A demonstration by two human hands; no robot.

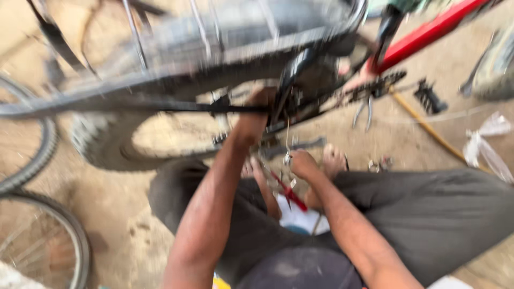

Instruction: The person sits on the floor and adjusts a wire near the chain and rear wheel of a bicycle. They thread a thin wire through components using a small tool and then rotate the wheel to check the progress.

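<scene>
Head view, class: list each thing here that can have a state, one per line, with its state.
Bicycle rear wheel: on the ground, tyre fitted, blurred.
Left hand: raised to the frame by the wheel; grip unclear.
Right hand: closed around a thin cable.
Red-handled tool: lying on the lap, unheld.
Pliers: on the ground, handles apart.

The only packaging in view is a crumpled clear plastic wrapper [488,140] lying on the sandy ground at the right edge, just beyond the person's knee and beside a yellowish hose; it is see-through with whitish folds, and blur hides any finer detail. No labels, signs or screens can be made out
</scene>
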